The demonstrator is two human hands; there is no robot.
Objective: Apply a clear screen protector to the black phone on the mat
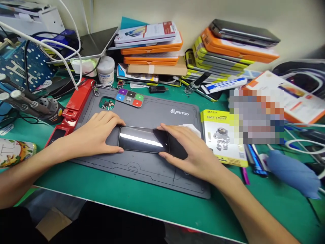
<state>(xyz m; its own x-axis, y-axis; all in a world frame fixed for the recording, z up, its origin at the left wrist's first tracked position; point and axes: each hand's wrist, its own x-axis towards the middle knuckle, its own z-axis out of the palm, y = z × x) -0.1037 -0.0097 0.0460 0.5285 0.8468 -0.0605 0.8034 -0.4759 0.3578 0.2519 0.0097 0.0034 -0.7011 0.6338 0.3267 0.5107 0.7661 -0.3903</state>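
A black smartphone (144,139) lies sideways over the grey work mat (157,112), its glossy screen facing up with a bright streak of reflected light. My left hand (95,132) grips its left end, fingertips on the far corner and thumb on the near one. At the other end my right hand (189,150) holds it the same way, thumb at the near corner and index finger at the far corner. Whether the phone rests on the mat or is slightly raised, I cannot tell. Small screws and metal bits sit in a recess (107,103) of the mat.
Left of the mat stands a red clamp-like tool (78,101) beside a screwdriver holder (52,108). A yellow battery box (220,139) lies to the right, near a blue cloth-like item (293,173). Stacked orange cases (152,49) and a paste jar (106,69) line the back.
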